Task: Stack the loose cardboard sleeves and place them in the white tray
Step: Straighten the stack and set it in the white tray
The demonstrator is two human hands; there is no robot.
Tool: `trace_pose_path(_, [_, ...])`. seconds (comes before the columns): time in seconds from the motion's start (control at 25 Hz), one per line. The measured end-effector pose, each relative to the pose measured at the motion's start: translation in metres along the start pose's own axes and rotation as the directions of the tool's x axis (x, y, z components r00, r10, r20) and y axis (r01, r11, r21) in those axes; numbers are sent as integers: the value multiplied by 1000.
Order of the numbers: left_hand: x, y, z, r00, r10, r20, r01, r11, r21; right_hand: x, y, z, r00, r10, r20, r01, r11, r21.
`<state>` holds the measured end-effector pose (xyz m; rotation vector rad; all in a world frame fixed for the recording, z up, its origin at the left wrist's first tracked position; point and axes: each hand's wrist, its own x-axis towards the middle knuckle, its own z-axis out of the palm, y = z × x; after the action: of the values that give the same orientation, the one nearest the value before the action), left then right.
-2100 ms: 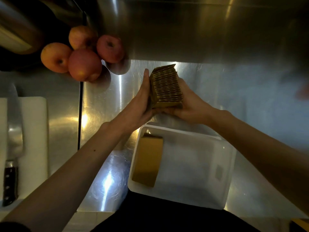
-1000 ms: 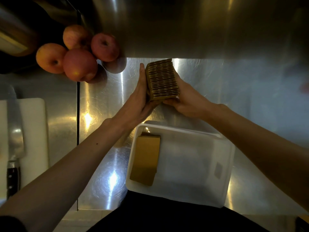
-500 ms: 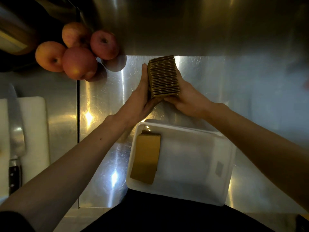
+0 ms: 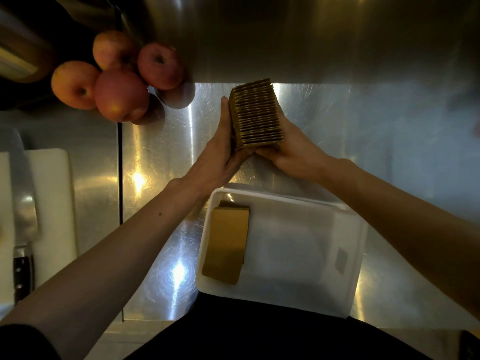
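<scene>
A thick bundle of brown cardboard sleeves (image 4: pixel 257 114) stands on edge on the steel counter, beyond the white tray (image 4: pixel 348 261). My left hand (image 4: pixel 223 146) lies flat against the bundle's left side. My right hand (image 4: pixel 293 149) cups its right side and near end, so the bundle is squeezed between both palms. A second, flat stack of sleeves (image 4: pixel 227 241) lies inside the tray along its left wall. The rest of the tray floor is bare white.
Several red apples (image 4: pixel 122 76) sit at the back left beside a dark bowl. A white cutting board (image 4: pixel 54 198) with a large knife (image 4: pixel 24 222) lies at the left edge. A steel back wall rises just behind the bundle.
The bundle has been pushed a little further from the tray toward the back wall and squared up; both hands keep pressing its sides.
</scene>
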<state>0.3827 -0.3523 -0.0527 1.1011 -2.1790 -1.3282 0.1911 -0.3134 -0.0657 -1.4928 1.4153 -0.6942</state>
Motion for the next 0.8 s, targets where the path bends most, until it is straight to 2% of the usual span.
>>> trace_pose_path(0.36, [1,-2,1,999,-34,1,34,999,-27,1,2,-4,998,-59,-19,57,997,-60])
trace_pose_path(0.56, [3,-9,-1,998,-43,-48,37,992,-119,5,2,-8,997,-77,-32,76,996,-40])
trace_pose_path(0.8, [4,-10,-6,999,-51,-14,49,995,-92,9,7,-15,993,-115,-12,114,991,-64])
